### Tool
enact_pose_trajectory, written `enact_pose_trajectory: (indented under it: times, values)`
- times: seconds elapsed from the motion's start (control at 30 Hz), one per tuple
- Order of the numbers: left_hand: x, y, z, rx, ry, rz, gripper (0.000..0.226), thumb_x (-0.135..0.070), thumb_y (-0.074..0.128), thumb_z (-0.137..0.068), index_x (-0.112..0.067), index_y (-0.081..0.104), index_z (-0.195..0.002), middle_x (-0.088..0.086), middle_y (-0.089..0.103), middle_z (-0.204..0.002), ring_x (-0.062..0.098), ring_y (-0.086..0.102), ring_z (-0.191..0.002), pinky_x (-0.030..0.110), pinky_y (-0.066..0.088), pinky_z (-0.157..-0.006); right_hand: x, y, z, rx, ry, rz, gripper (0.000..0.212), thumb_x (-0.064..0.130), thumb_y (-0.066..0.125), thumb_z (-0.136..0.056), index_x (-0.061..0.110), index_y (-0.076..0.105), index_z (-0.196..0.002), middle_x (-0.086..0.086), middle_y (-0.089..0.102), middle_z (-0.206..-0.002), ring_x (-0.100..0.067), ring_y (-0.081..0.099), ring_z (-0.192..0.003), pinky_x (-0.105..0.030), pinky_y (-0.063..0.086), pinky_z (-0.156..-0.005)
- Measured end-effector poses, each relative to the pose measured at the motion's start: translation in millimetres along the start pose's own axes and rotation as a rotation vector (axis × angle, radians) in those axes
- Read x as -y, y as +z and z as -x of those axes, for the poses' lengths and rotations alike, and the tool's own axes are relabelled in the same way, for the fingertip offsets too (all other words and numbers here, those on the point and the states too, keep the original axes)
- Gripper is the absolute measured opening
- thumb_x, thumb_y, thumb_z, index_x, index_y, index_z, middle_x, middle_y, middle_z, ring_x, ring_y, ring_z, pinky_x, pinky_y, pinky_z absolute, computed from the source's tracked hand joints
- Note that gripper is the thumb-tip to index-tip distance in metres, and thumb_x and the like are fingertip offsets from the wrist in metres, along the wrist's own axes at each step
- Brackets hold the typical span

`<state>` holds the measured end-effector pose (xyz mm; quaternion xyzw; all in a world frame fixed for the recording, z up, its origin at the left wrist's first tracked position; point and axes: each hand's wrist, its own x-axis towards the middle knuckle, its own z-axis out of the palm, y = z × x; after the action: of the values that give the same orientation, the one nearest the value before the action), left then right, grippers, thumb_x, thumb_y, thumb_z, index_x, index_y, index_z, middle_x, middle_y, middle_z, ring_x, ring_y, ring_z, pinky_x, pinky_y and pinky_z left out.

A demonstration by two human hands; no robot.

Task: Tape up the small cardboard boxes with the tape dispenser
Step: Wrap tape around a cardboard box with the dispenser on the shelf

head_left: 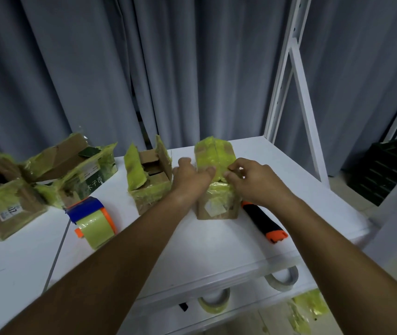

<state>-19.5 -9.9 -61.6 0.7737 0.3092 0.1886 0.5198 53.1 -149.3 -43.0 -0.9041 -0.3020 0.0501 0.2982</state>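
A: What lies nearest the person?

B: Under the white table [216, 257] a lower shelf holds two tape rolls, one roll [214, 301] to the left and another roll [283, 279] to the right, with crumpled yellow-green tape scraps [309, 305] beside them.

A: And on the tabletop?

B: On the left, the tape dispenser [93, 220] rests on its side, blue and orange, loaded with yellowish tape. On the right, a black tool with an orange end [264, 222] lies just beside the box being worked on.

A: Where are the hands?

B: Both are on the small cardboard box [216, 204] at the middle of the table. The left hand [190, 176] presses on the box's left side, thumb laid across the taped flap [213, 154], which stands up. The right hand [253, 180] has its fingers curled at the flap's right edge and seems to pinch the tape there, though blur makes that hard to confirm.

A: Farther back?

B: An open box [148, 180] with taped flaps raised stands just left of the left hand. Well to the left, a cluster of taped boxes [47, 180] sits together. Behind everything hang grey curtains [144, 68], with a white shelf frame [296, 88] at right.
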Motion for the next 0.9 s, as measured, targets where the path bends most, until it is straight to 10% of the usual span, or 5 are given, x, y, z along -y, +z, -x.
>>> enact_pose_trajectory:
  times: [0.4, 0.6, 0.9]
  values:
    - [-0.9, -11.7, 45.3, 0.201, -0.171, 0.512, 0.042, -0.041, 0.067, -0.093, -0.036, 0.042, -0.126, 0.002, 0.072, -0.107, 0.013, 0.073, -0.069, 0.027, 0.053, -0.051, 10.1, -3.9, 32.1, -0.226, 0.073, -0.247, 0.061, 0.061, 0.072, -0.069, 0.034, 0.064, -0.123, 0.010, 0.072, -0.110, -0.015, 0.061, -0.113, -0.042, 0.052, -0.094]
    - [-2.9, -29.8, 64.0, 0.194, -0.217, 0.521, 0.061, -0.051, 0.074, -0.082, -0.049, 0.038, -0.131, -0.011, 0.066, -0.114, 0.023, 0.069, -0.101, 0.055, 0.058, -0.083, 29.5, -12.2, 48.7, -0.294, 0.043, -0.313, 0.059, 0.062, 0.075, -0.059, 0.038, 0.068, -0.113, 0.020, 0.073, -0.099, -0.005, 0.068, -0.096, -0.039, 0.054, -0.088]
    - [-13.1, -59.9, 84.6, 0.275, -0.261, 0.542, 0.052, -0.050, 0.075, -0.076, -0.040, 0.059, -0.124, -0.003, 0.071, -0.118, 0.022, 0.068, -0.105, 0.045, 0.055, -0.082, 60.8, -29.0, 74.7, -0.340, -0.034, -0.329, 0.053, 0.058, 0.077, -0.063, 0.035, 0.071, -0.110, 0.022, 0.073, -0.098, -0.006, 0.066, -0.102, -0.040, 0.053, -0.093]
